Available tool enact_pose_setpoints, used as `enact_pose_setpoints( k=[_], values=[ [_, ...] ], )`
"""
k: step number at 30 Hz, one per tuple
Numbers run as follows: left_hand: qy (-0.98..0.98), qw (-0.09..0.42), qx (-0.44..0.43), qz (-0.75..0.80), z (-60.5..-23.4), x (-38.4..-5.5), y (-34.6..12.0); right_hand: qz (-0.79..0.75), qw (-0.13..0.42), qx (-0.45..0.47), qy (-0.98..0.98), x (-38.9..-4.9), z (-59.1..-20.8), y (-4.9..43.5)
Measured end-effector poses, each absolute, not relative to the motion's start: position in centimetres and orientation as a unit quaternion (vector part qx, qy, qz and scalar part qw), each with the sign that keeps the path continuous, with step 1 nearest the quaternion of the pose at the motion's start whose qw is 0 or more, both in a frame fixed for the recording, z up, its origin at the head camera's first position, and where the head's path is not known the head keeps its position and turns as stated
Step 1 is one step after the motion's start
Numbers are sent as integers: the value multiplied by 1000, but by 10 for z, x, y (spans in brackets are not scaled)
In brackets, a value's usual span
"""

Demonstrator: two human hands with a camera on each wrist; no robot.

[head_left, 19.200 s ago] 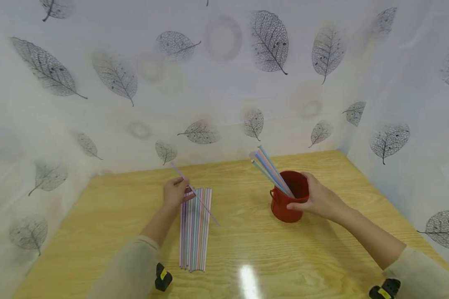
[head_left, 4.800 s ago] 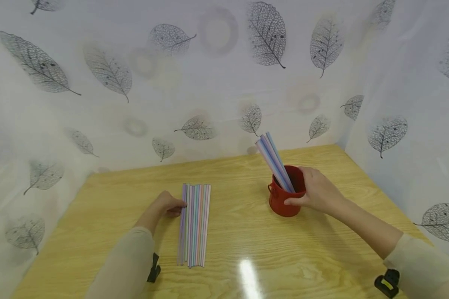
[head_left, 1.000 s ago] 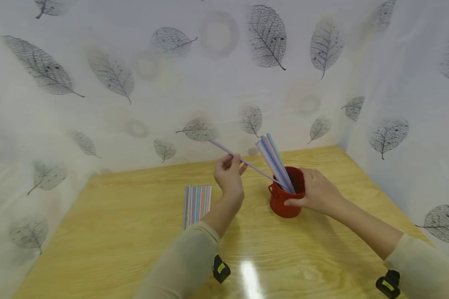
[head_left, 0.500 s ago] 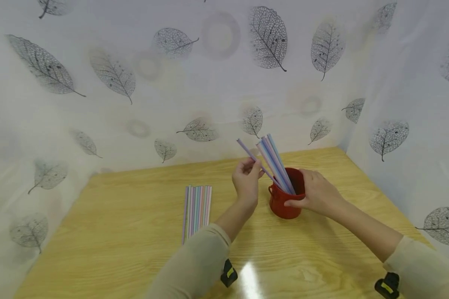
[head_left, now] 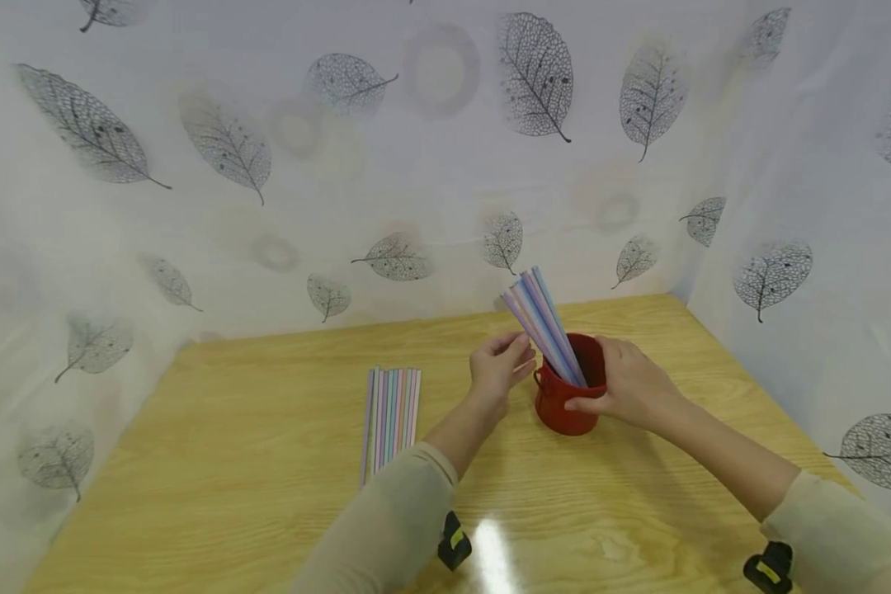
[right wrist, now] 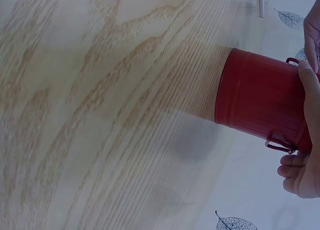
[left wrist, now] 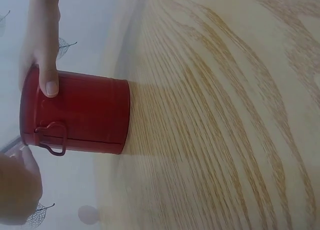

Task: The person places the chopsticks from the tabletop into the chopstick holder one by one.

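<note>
Nearest me: 2 pale sleeves [head_left: 386, 528], each w/ 1 black wrist unit [head_left: 768, 568] w/ a yellow mark. My L sleeve covers the near ends of 1 row of loose straws [head_left: 393, 412], approx 10, too tight for an exact count, flat on the wood-grain table [head_left: 230, 421]. R hand [head_left: 638, 384] holds 1 red bucket [head_left: 568, 417], upright on the table, thumb on the outer wall, other fingers partly hidden. L hand [head_left: 496, 370] is raised just L of the rim, palm turned in, fingers loosely bent; can't tell if it's got hold of a straw. Bunched straws [head_left: 538, 322] lean L in the bucket, several, overlapping. Beyond: white sheet [head_left: 445, 181] w/ grey leaf prints.
</note>
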State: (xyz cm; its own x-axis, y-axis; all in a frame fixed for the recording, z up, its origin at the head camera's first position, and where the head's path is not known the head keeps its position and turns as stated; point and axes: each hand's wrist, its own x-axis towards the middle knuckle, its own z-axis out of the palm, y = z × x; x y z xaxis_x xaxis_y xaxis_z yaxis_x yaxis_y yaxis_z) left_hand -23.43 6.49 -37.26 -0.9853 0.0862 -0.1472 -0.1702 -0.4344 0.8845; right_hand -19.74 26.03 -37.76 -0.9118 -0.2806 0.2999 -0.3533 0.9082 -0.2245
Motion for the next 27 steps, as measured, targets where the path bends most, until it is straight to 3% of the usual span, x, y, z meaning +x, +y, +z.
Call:
enact_pose_setpoints(
  k=[10,27],
  values=[
    [534,200,-55,820,-372,-236,58,139,132,154,-969,-200,-380,262],
    [567,276,-68,773,-377,-246,7,146,111,153,-971,-200,-378,260]
  ],
)
